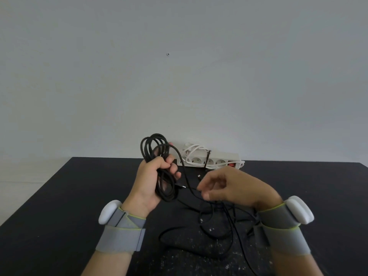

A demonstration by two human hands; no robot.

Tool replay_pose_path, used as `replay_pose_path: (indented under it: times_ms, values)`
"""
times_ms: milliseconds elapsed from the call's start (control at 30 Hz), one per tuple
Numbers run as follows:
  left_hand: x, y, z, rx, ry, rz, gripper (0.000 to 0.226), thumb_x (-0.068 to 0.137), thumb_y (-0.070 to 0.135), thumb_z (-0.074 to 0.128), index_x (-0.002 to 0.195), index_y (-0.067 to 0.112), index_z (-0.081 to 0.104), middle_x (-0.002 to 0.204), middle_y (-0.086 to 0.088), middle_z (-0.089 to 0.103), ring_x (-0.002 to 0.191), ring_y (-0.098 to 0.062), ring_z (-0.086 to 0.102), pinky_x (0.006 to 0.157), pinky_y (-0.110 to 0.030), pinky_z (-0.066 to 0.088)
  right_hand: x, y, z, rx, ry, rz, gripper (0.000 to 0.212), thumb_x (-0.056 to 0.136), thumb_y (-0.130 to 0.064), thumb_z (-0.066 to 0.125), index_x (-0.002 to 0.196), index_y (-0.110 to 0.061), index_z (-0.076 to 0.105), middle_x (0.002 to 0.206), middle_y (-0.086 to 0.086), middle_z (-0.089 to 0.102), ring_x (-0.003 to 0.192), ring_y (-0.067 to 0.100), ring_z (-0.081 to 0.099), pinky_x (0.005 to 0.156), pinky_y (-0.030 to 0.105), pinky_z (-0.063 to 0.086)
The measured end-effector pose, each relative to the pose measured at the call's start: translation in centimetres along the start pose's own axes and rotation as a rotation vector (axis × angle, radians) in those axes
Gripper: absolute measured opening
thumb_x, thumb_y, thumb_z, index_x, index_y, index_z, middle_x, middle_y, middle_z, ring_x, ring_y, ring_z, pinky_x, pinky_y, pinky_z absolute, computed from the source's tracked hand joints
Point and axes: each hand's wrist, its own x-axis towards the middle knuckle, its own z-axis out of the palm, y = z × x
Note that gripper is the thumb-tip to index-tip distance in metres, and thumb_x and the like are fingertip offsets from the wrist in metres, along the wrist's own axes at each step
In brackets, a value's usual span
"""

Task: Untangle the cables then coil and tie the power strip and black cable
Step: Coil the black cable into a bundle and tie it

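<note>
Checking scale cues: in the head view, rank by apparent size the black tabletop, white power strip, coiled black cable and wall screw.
1. black tabletop
2. white power strip and coiled black cable: similar spread, cable nearer the camera, so unranked
3. dark wall screw

The place was a plain indoor room; whether home, office or lab could not be told. A black table (59,196) stood with its far edge against a pale painted wall (179,86) bearing a single screw (168,54).

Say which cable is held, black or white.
The thin black cable: left hand grips its coil, right hand pinches its tail; the white power-strip cord lies untouched.
</note>
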Motion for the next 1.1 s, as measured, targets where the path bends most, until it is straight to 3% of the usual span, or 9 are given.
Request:
replay_pose_path:
  times_ms: [100,233,333,433,600,700,900,1000,1100]
  values:
    - [0.1,0.1,-0.1,-0.057,0.002,0.014,0.041,0.079,-0.008,0.031,0.101,0.011,0.06,0.064,0.003,0.046,0.045,-0.008,0.039,0.045,-0.022,0.043,0.6,0.2,0.8,-0.095,-0.053,0.032,0.024,0.076,-0.021,0.078,0.095,-0.031,0.067,0.096,-0.007,0.069,0.061,-0.01,0.056,0.066,0.008,0.043]
    - [0.2,0.2,-0.3,-0.095,-0.023,0.019,0.04,0.076,-0.007,0.032,0.1,0.011,0.059,0.065,0.003,0.046,0.043,-0.007,0.036,0.042,-0.019,0.037,2.0,0.4,2.7,-0.25,0.049,0.072,0.035,0.076,-0.024,0.077,0.108,-0.027,0.062,0.103,-0.008,0.062,0.069,-0.004,0.052,0.073,0.017,0.042]
    - [0.1,0.3,-0.4,-0.079,-0.049,0.019,0.039,0.07,-0.005,0.037,0.099,0.009,0.058,0.066,0.003,0.046,0.042,-0.006,0.034,0.04,-0.018,0.035,2.4,0.4,3.3,-0.241,0.088,0.089,0.02,0.08,-0.018,0.071,0.098,-0.023,0.067,0.095,-0.004,0.07,0.08,0.01,0.061,0.075,0.021,0.048]
    - [0.1,0.2,-0.5,-0.073,-0.062,0.012,0.039,0.065,-0.001,0.04,0.098,0.008,0.058,0.065,0.002,0.046,0.041,-0.006,0.034,0.039,-0.018,0.034,2.2,0.3,2.9,-0.229,0.066,0.06,0.009,0.082,-0.016,0.069,0.088,-0.023,0.071,0.088,0.0,0.072,0.074,0.008,0.062,0.074,0.021,0.05]
    - [0.2,-0.2,-0.7,0.072,-0.003,-0.003,0.037,0.082,-0.002,0.034,0.105,0.008,0.062,0.064,0.001,0.047,0.042,-0.01,0.037,0.041,-0.021,0.035,1.3,-1.1,2.2,0.203,0.134,-0.065,0.017,0.091,-0.003,0.055,0.087,-0.017,0.062,0.072,0.0,0.062,0.06,0.011,0.06,0.057,0.023,0.054]
    - [0.2,-0.6,-0.6,0.198,0.082,0.043,0.025,0.089,0.001,0.046,0.104,0.01,0.064,0.061,-0.001,0.045,0.043,-0.011,0.039,0.041,-0.023,0.037,1.0,-2.4,2.2,0.415,0.245,-0.163,0.017,0.09,0.001,0.056,0.097,-0.014,0.058,0.072,0.004,0.062,0.053,0.016,0.059,0.046,0.026,0.051]
    - [0.1,-0.9,-0.1,0.306,0.195,0.145,0.012,0.076,0.017,0.07,0.07,0.027,0.075,0.056,0.002,0.055,0.051,-0.012,0.052,0.048,-0.023,0.046,0.9,-4.2,4.1,0.229,0.311,-0.218,0.02,0.088,-0.007,0.059,0.096,-0.022,0.07,0.058,-0.008,0.06,0.038,0.004,0.047,0.042,0.014,0.04]
    - [0.3,-0.8,-0.4,0.133,0.191,0.132,0.025,0.089,0.007,0.051,0.088,0.021,0.072,0.058,0.004,0.056,0.057,-0.011,0.055,0.057,-0.027,0.046,1.4,-4.5,5.2,0.057,0.377,-0.235,0.022,0.087,-0.01,0.058,0.099,-0.018,0.074,0.048,-0.009,0.048,0.04,0.003,0.039,0.047,0.008,0.032]
    - [0.2,-0.5,-0.4,0.005,0.132,0.142,0.027,0.093,0.012,0.041,0.102,0.014,0.066,0.06,0.001,0.06,0.059,-0.014,0.061,0.058,-0.027,0.054,1.6,-4.8,6.0,0.107,0.411,-0.17,0.024,0.085,-0.011,0.056,0.097,-0.018,0.076,0.05,-0.009,0.059,0.043,-0.001,0.043,0.051,0.009,0.037]
